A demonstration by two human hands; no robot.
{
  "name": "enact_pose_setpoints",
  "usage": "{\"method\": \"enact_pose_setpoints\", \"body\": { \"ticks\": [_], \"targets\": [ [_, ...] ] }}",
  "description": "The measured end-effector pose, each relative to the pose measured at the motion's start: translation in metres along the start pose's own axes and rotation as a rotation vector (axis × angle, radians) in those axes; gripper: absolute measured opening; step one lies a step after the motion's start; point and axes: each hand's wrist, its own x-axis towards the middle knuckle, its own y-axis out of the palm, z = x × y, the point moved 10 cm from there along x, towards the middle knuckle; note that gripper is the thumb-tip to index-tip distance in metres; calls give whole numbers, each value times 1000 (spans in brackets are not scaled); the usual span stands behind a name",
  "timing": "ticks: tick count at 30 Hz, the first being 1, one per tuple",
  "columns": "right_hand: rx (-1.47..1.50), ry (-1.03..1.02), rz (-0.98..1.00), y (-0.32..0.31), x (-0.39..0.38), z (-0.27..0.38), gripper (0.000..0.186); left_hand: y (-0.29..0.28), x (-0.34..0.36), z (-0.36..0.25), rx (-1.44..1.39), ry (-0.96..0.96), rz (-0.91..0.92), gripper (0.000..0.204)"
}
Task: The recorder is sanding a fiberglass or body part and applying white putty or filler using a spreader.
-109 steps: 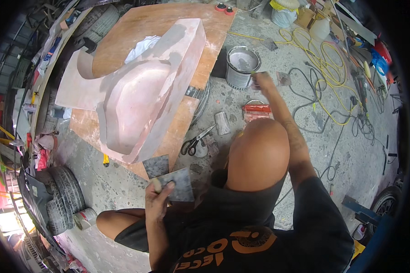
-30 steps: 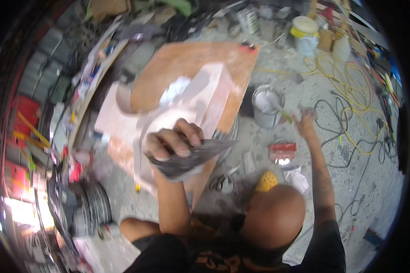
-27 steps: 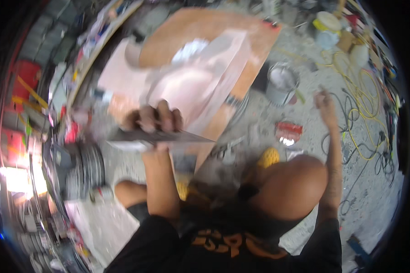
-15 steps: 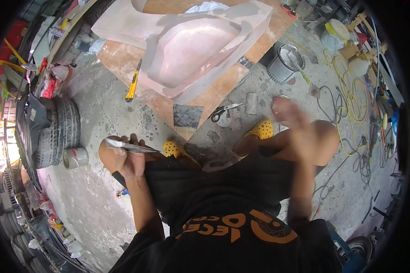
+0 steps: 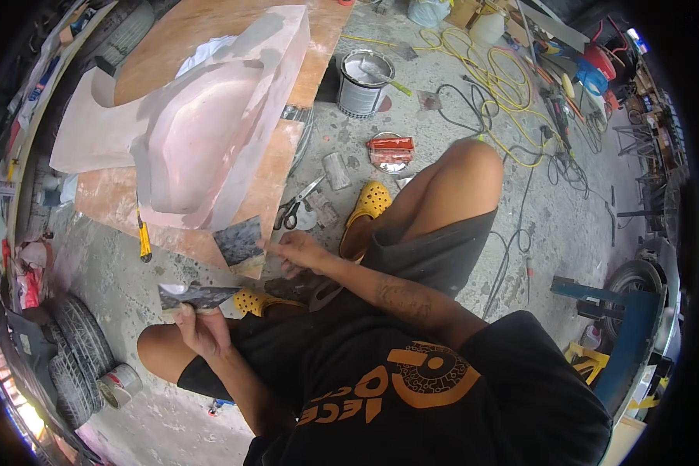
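— What is each hand doing?

— The left hand (image 5: 198, 330) is closed around a thin, flat grey sheet (image 5: 194, 295), pinching it near its lower edge so that it juts out level above the person's left knee. The right hand (image 5: 299, 250) is stretched forward with the fingers loosely extended. Its fingertips meet the corner of a dark square of sandpaper (image 5: 241, 242) lying on the edge of the board; I cannot tell whether it grips it or only touches it.

— What sits just beyond the hands?

— Ahead of the right hand is the plywood board (image 5: 276, 167), and on it a large pale pink moulded shell (image 5: 202, 132) with a hollow middle. To the left of the sandpaper, a yellow-handled tool (image 5: 143, 237) lies against the board. Just beyond the right hand, on the concrete, are scissors (image 5: 295, 208) and the person's yellow clog (image 5: 369, 203).

— And farther out?

— Past the scissors lie a red flat tin (image 5: 391, 151) and an open metal paint can (image 5: 363, 78) with a brush resting in it. Yellow cable (image 5: 493, 66) coils well beyond that. A tyre (image 5: 78, 349) and a roll of tape (image 5: 119, 384) sit left of the left hand.
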Motion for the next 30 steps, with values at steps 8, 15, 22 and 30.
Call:
{"method": "enact_pose_setpoints", "body": {
  "ticks": [8,15,22,30],
  "targets": [
    [6,-117,78,26,3,2,52,6,9,1,26,31,-31,59],
    [-831,-601,-148,20,-33,55,48,-9,3,1,-27,0,-107,56],
    [-1325,-1031,-178,85,-53,73,84,3,-6,-23,35,75,-184,59],
    [-1492,-1144,117,60,-32,70,54,-8,-10,-26,4,67,-204,57]
  ]
}}
